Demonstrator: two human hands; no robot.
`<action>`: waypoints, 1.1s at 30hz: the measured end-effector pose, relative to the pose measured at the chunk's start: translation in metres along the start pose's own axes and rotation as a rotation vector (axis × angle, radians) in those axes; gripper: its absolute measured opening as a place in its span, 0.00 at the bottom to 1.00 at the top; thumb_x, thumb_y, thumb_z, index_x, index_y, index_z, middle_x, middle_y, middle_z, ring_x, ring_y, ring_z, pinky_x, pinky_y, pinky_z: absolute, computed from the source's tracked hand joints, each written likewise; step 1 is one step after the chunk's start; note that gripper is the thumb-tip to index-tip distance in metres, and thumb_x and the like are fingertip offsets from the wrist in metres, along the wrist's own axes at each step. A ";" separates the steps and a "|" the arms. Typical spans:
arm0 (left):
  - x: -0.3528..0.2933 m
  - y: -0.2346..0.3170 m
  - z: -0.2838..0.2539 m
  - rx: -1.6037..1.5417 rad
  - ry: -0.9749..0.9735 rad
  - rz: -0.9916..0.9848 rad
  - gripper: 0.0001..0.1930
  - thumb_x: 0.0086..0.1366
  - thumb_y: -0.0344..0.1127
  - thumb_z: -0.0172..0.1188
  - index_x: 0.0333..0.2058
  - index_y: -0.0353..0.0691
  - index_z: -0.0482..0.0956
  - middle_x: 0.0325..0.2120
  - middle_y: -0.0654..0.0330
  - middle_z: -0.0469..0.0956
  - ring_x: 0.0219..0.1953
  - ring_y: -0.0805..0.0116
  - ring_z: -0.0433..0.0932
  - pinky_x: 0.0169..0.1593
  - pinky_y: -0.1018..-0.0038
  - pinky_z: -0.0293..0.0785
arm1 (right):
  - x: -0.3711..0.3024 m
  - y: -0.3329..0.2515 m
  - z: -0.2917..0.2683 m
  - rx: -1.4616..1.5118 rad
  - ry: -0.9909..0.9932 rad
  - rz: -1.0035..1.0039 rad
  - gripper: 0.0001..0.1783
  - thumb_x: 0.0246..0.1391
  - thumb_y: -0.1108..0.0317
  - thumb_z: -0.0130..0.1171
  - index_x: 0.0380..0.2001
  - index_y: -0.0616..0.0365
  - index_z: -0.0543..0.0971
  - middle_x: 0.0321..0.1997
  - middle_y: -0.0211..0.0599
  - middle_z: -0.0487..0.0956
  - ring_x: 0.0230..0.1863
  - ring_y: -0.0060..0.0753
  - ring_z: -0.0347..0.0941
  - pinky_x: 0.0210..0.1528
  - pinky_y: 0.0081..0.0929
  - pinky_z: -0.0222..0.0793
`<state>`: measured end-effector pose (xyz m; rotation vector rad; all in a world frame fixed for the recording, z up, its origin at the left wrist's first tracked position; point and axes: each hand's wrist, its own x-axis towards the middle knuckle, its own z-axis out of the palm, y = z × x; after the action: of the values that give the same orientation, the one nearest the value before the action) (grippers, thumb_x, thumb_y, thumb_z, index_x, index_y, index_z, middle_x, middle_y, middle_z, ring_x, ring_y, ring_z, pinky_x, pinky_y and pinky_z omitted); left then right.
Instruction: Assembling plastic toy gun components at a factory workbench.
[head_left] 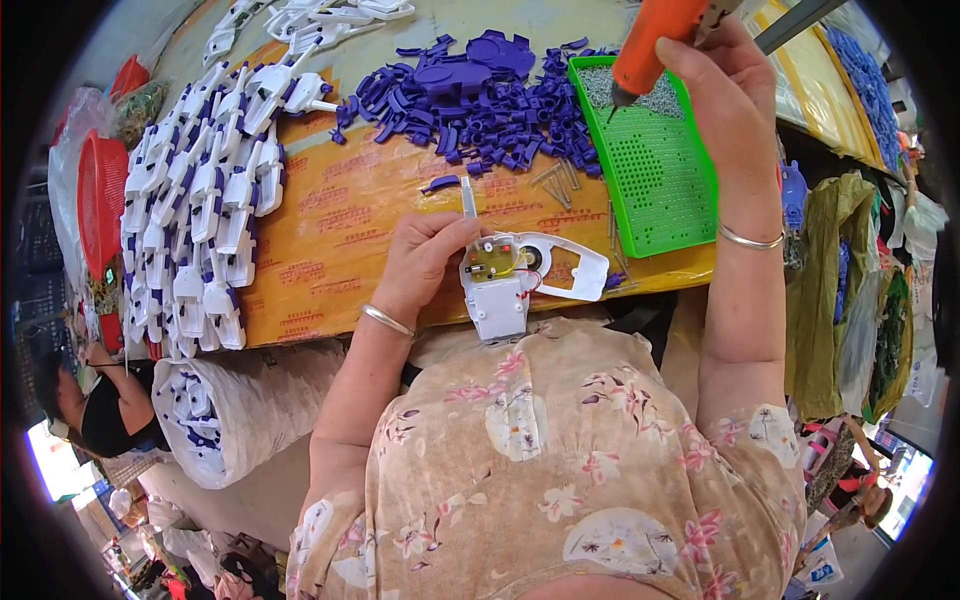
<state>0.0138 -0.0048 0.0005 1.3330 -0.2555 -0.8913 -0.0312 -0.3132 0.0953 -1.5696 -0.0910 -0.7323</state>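
My left hand grips a white toy gun shell at the table's front edge. Its inside faces up, with a small circuit board, red and yellow wires and a round dark part showing. Up at the right, my right hand is closed around an orange electric screwdriver. The driver's tip points down over a green tray, beside the heap of small silver screws at the tray's far end. Whether a screw sits on the tip is too small to tell.
Purple plastic parts lie heaped at the table's far middle. Several long metal pins are left of the tray. White and purple toy guns are stacked at left, above a white sack of similar pieces. Another person is at far left.
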 end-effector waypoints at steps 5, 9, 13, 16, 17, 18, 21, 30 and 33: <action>-0.001 0.003 0.001 0.292 0.132 0.032 0.14 0.60 0.39 0.55 0.24 0.34 0.81 0.15 0.72 0.70 0.18 0.83 0.64 0.22 0.82 0.56 | -0.012 -0.024 0.026 -0.102 -0.193 0.042 0.17 0.42 0.77 0.54 0.40 0.66 0.74 0.39 0.40 0.78 0.42 0.30 0.75 0.47 0.27 0.70; -0.004 0.002 0.003 0.118 0.168 -0.012 0.12 0.60 0.36 0.56 0.24 0.35 0.81 0.15 0.73 0.70 0.18 0.86 0.62 0.22 0.85 0.53 | -0.014 -0.028 0.018 0.131 -0.299 0.093 0.23 0.40 0.66 0.55 0.42 0.62 0.67 0.31 0.41 0.72 0.29 0.31 0.71 0.31 0.27 0.68; 0.000 -0.004 0.002 0.064 0.168 0.038 0.11 0.60 0.35 0.55 0.25 0.34 0.81 0.15 0.72 0.71 0.17 0.86 0.62 0.21 0.85 0.54 | -0.018 -0.035 -0.001 0.298 -0.290 0.136 0.19 0.41 0.67 0.51 0.39 0.65 0.70 0.31 0.43 0.72 0.31 0.33 0.71 0.32 0.32 0.68; 0.001 -0.001 0.006 0.056 0.185 0.043 0.12 0.60 0.35 0.55 0.25 0.33 0.81 0.15 0.71 0.71 0.17 0.85 0.62 0.21 0.85 0.53 | -0.025 -0.036 0.000 0.177 -0.170 0.106 0.14 0.43 0.76 0.55 0.37 0.65 0.75 0.34 0.39 0.77 0.30 0.30 0.75 0.39 0.28 0.72; 0.002 -0.003 0.004 0.054 0.181 0.044 0.12 0.60 0.35 0.55 0.25 0.33 0.81 0.15 0.71 0.71 0.17 0.85 0.62 0.21 0.85 0.53 | -0.029 -0.037 0.003 0.148 -0.145 0.129 0.14 0.42 0.76 0.57 0.36 0.65 0.75 0.33 0.38 0.77 0.30 0.28 0.75 0.38 0.27 0.72; 0.002 -0.005 0.000 0.061 0.174 0.046 0.12 0.60 0.35 0.55 0.25 0.33 0.81 0.15 0.71 0.72 0.17 0.85 0.62 0.21 0.85 0.54 | -0.031 -0.040 0.004 0.117 -0.117 0.148 0.13 0.42 0.76 0.60 0.36 0.65 0.75 0.32 0.37 0.77 0.30 0.27 0.75 0.36 0.26 0.72; 0.004 -0.007 0.001 0.072 0.167 0.058 0.12 0.60 0.35 0.55 0.25 0.32 0.81 0.16 0.70 0.72 0.17 0.85 0.62 0.21 0.85 0.54 | -0.035 -0.026 -0.013 -0.093 -0.084 0.104 0.10 0.43 0.76 0.60 0.30 0.62 0.72 0.26 0.34 0.76 0.25 0.23 0.73 0.30 0.23 0.71; 0.003 -0.007 0.001 0.086 0.164 0.072 0.12 0.61 0.35 0.55 0.26 0.32 0.82 0.16 0.70 0.73 0.17 0.85 0.63 0.22 0.85 0.55 | -0.046 0.000 -0.015 -0.256 0.215 0.008 0.09 0.46 0.79 0.59 0.27 0.60 0.68 0.18 0.31 0.73 0.18 0.23 0.70 0.22 0.21 0.67; 0.001 -0.007 0.002 0.071 0.166 0.073 0.12 0.61 0.35 0.55 0.27 0.32 0.82 0.17 0.70 0.74 0.17 0.85 0.63 0.22 0.85 0.55 | -0.047 0.002 -0.016 -0.274 0.215 0.004 0.08 0.47 0.80 0.59 0.26 0.60 0.68 0.18 0.32 0.73 0.17 0.23 0.70 0.21 0.21 0.67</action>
<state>0.0106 -0.0070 -0.0055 1.4463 -0.2069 -0.7121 -0.0739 -0.3112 0.0689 -1.7373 0.1777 -0.9351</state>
